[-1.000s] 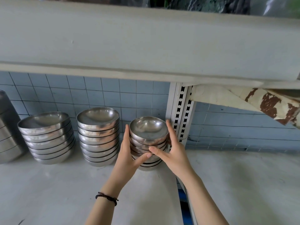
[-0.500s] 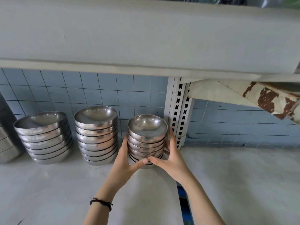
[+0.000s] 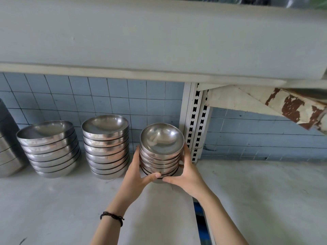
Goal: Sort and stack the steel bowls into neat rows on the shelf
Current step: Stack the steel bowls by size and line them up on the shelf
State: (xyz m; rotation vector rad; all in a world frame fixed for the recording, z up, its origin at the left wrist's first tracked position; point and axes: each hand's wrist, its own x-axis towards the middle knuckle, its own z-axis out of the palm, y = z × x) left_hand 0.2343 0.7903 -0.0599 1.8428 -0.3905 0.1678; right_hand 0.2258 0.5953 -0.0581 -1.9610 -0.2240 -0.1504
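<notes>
A stack of several small steel bowls point(image 3: 161, 144) stands on the grey shelf point(image 3: 62, 200), close to the tiled back wall and the slotted upright. My left hand point(image 3: 137, 175) cups its left side, thumb under the lowest rim. My right hand point(image 3: 187, 172) cups the right side, thumb meeting the left one at the front base. Two stacks of larger steel bowls stand to the left: one point(image 3: 106, 147) next to my left hand, another point(image 3: 50, 149) further left.
A white slotted upright point(image 3: 196, 124) rises just right of the small stack. An upper shelf board point(image 3: 159, 41) overhangs everything. A tall steel vessel point(image 3: 7, 147) shows at the far left edge. A rusty bracket point(image 3: 290, 106) hangs at the upper right.
Both hands slid lower on the small stack, thumbs now at its base. The stack sits a little further back toward the wall.
</notes>
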